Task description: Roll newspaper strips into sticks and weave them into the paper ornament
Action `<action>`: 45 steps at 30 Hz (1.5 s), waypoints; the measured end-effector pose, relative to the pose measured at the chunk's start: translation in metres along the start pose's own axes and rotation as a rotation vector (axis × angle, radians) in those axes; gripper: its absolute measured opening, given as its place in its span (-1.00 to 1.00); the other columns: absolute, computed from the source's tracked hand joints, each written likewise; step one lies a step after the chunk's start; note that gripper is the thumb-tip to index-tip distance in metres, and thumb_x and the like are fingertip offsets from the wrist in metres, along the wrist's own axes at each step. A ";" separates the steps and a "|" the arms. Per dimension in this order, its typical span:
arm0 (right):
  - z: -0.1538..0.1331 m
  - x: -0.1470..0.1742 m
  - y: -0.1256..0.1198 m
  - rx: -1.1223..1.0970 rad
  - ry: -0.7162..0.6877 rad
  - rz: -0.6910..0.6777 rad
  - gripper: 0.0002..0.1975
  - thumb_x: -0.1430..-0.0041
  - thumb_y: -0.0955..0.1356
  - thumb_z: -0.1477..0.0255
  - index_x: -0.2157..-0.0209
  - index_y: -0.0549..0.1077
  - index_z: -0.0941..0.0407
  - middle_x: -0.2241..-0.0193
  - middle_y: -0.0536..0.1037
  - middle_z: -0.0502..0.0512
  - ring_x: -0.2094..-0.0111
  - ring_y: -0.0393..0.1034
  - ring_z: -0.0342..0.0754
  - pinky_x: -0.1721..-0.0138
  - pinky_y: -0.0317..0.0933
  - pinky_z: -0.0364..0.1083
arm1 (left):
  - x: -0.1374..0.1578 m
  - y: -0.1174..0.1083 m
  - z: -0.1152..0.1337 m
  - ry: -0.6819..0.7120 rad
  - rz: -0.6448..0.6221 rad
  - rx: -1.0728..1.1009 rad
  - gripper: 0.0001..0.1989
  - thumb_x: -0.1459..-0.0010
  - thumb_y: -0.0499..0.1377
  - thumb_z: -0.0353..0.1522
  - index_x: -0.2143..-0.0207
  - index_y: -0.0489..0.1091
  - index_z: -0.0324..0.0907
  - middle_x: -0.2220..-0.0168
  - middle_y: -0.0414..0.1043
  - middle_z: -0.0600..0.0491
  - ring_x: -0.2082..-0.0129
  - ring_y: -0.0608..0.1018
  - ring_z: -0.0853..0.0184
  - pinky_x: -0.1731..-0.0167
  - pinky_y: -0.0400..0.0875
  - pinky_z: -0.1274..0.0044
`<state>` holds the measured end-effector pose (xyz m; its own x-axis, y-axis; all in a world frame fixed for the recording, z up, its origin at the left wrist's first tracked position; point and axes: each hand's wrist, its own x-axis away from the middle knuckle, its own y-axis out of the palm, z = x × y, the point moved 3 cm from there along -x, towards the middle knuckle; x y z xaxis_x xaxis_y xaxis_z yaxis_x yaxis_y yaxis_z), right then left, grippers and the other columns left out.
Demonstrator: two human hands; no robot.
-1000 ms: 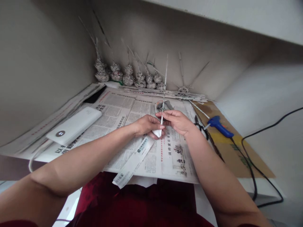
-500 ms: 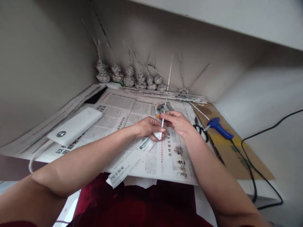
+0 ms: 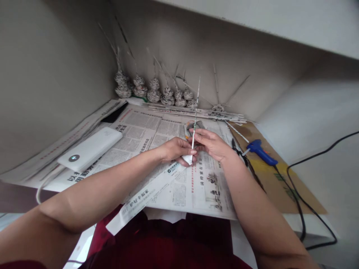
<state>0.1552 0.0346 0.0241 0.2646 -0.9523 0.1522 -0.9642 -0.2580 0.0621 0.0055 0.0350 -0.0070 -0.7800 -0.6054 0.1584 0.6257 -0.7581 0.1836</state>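
My left hand (image 3: 178, 151) pinches the lower end of a thin rolled newspaper stick (image 3: 195, 123) between thumb and fingers. The stick stands nearly upright and tapers towards its top. From its bottom, a flat newspaper strip (image 3: 140, 200) runs down-left under my left wrist and past the table's front edge. My right hand (image 3: 211, 144) has its fingers round the stick, just above and beside the left fingertips; part of that grip is hidden behind the stick.
Several woven paper gourds (image 3: 153, 90) line the back wall, behind a pile of paper sticks (image 3: 193, 112). A white power bank (image 3: 91, 149) lies left on newspaper (image 3: 168, 186). At right, a blue glue gun (image 3: 262, 151) with a black cord rests on cardboard (image 3: 294, 194); black-handled scissors (image 3: 237, 147) lie near my right forearm.
The stick has dropped slightly and leans a little more left. The strip's loose end has swung further left and down. My right hand's fingers have shifted along the stick.
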 end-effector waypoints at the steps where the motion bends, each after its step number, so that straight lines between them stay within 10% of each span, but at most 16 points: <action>1: 0.000 0.001 -0.001 0.001 0.005 -0.016 -0.61 0.04 0.45 0.26 0.12 0.48 0.04 0.32 0.53 0.05 0.34 0.40 -0.08 0.33 0.27 -0.07 | 0.000 0.000 0.000 -0.001 0.006 0.003 -0.70 0.01 0.28 -0.22 0.31 0.48 -0.27 0.35 0.51 -0.07 0.33 0.57 0.26 0.39 0.50 0.44; 12: 0.006 -0.003 0.004 -0.037 -0.024 0.057 -0.77 0.19 0.51 0.29 0.55 0.50 0.13 0.52 0.47 -0.02 0.47 0.33 -0.16 0.37 0.23 -0.10 | 0.000 0.004 -0.001 -0.025 -0.018 -0.027 -0.69 0.07 0.31 -0.21 0.35 0.50 -0.27 0.37 0.50 -0.05 0.28 0.55 0.25 0.40 0.50 0.47; 45: 0.002 -0.003 0.000 0.010 -0.057 0.111 -0.74 0.15 0.48 0.22 0.49 0.52 0.13 0.45 0.52 0.03 0.44 0.32 -0.14 0.38 0.23 -0.12 | 0.002 0.005 0.002 -0.044 -0.055 -0.034 -0.69 0.04 0.29 -0.20 0.34 0.50 -0.28 0.33 0.51 -0.09 0.37 0.55 0.32 0.42 0.48 0.50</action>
<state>0.1546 0.0370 0.0217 0.1552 -0.9826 0.1017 -0.9877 -0.1520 0.0377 0.0074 0.0304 -0.0041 -0.8117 -0.5516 0.1917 0.5805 -0.7983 0.1608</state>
